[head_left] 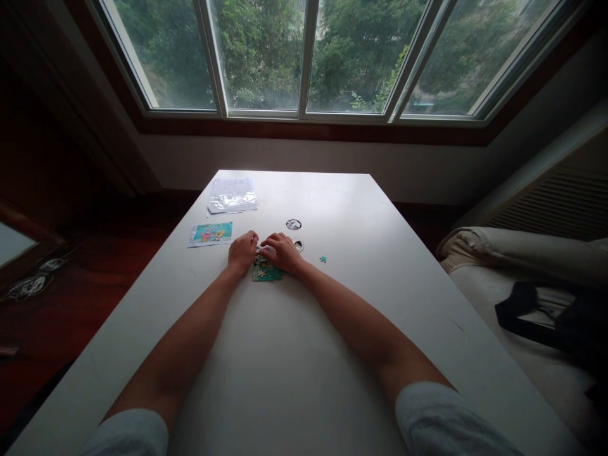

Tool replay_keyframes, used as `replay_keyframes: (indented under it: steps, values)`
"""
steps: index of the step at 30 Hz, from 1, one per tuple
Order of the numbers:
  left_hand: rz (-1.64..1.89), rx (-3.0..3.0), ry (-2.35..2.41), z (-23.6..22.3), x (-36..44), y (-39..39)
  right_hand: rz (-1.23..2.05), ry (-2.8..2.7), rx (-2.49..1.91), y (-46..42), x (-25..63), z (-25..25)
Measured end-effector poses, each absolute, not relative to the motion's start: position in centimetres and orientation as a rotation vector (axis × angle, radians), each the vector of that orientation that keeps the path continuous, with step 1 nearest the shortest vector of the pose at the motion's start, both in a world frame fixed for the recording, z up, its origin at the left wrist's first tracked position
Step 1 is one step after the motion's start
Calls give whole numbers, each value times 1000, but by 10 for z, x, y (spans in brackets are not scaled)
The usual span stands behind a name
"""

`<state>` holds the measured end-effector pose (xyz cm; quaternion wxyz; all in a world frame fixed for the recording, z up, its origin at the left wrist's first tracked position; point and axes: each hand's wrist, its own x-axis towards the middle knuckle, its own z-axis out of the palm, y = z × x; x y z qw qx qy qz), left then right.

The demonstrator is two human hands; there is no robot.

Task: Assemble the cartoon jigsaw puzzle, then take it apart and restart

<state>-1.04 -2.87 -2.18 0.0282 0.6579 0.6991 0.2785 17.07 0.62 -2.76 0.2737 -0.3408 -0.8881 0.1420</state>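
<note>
Two curled hands [242,253] [282,253], grip unclear, at jagged-edged green puzzle [268,274] on smooth tabletop [289,354].

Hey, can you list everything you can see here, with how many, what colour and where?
Jigsaw puzzle: 1, mostly green, beneath the hands
Separate jigsaw piece: 1, teal, table's right side
Picture sheet: 1, turquoise, pink and yellow, left of the hands
Clear plastic packet: 1, whitish, far left of table
Round fittings or discs: 2, silvery and dark, beyond right hand
Table: 1, white, centre
Window: 1, pale frame, trees outside
Padded seat: 1, beige, right
Strapped item: 1, black, on seat
Cables: several, pale, floor left
Sleeves: 2, grey, bottom
Left hand, right hand: bare, at puzzle
</note>
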Motion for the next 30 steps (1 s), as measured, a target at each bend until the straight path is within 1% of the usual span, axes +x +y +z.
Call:
replay_keyframes:
  steps: [7, 16, 20, 25, 28, 30]
  values:
    - [1252, 1784, 2034, -21, -8, -29, 316, -2497, -882, 0, 170, -26]
    - [1388, 1572, 1918, -27, -9, -24, 243, -2484, -1072, -2, 168, -24]
    - [1388, 1513, 1837, -32, -10, -19, 238, -2489, -1092, -2, 167, -23]
    - [1327, 1641, 1966, -31, -12, -19, 248, -2465, -1098, 0, 169, -25]
    - [1242, 1737, 2034, -28, -11, -21, 331, -2430, -1067, 3, 169, -28]
    - [1125, 1788, 2054, -25, -10, -23, 396, -2384, -1052, 5, 170, -30]
